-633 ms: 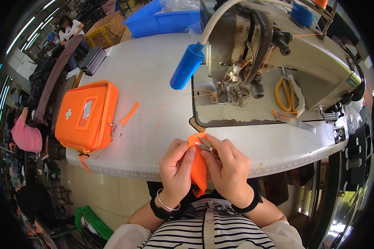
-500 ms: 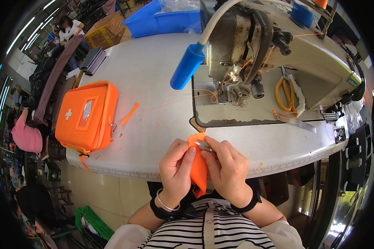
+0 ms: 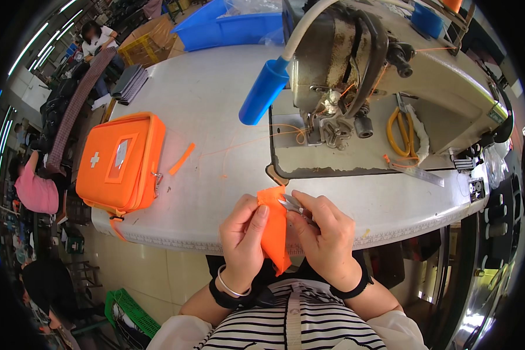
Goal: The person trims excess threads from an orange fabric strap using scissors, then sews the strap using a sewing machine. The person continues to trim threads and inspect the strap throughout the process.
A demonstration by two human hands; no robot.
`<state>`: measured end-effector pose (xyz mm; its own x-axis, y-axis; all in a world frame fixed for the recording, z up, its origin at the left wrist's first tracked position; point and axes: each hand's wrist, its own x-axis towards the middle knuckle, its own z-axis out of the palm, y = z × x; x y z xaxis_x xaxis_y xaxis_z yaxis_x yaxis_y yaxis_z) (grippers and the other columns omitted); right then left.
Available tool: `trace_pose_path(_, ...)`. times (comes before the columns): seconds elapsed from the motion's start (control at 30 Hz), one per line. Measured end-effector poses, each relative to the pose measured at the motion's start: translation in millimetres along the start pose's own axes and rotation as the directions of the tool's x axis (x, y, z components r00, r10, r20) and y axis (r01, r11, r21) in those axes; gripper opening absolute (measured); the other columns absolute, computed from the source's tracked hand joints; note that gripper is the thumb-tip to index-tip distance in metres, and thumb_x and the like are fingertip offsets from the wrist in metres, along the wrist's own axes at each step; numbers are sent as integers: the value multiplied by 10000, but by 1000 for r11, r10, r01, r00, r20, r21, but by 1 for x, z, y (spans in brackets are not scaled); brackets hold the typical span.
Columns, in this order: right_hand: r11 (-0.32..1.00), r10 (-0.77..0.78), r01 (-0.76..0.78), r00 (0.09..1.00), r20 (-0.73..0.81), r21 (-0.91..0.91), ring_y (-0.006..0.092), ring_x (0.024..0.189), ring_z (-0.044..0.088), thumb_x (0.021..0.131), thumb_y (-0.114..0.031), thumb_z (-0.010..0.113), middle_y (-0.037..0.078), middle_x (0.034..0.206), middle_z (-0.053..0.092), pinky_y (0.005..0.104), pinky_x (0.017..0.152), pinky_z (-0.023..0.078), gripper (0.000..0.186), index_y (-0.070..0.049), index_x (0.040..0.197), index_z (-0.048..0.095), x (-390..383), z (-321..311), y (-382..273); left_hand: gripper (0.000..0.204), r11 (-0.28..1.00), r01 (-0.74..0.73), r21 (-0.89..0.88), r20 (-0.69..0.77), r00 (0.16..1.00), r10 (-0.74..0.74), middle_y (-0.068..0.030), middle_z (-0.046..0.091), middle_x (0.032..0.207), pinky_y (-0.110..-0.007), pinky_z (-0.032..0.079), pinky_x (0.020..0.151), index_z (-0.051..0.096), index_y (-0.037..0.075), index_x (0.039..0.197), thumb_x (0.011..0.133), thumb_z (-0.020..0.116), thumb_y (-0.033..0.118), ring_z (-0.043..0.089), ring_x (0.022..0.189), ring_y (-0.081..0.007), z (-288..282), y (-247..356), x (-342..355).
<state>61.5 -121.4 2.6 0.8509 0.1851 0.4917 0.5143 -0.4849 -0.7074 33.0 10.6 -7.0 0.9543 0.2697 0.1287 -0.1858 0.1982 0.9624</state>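
Between thumb and fingers, my left hand pinches an orange fabric piece near its top, just in front of the table's front edge. Its lower end hangs down to a pointed corner. My right hand is closed around small metal thread snips, whose tips touch or lie very close to the fabric's upper right edge. Most of the snips is hidden by my fingers. Beyond my hands stands a sewing machine with orange thread. A loose orange strip lies left of it.
An orange case with a white cross sits at the table's left. Yellow-handled scissors and a metal ruler lie by the machine. A blue tube hangs above the table. A blue bin stands behind. Other people work at far left.
The fabric piece has shifted slightly left with my left hand. My right hand and the snips have moved a little right, with the blades now by the fabric's right edge.
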Motion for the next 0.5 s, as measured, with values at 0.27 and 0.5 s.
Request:
trace_pose_path(0.27,999,-30,30,1000,-9,-18,199,476,524,757,-111,681,53,638,530,301,418,408,254,-52,996,618,0,0,1,150,998,-32,57,14,999,31,-10,475,777,-196,343,635,558,-66,909,924,498,70,397,690,-72,-2,-1,0)
trace_pose_path(0.5,998,-52,52,999,3,-31,200,484,528,767,-88,666,60,625,533,301,429,415,224,-51,985,629,0,1,1,151,997,-42,62,24,999,41,-10,469,773,-197,337,630,549,-61,889,927,495,75,391,688,-73,-1,-1,1)
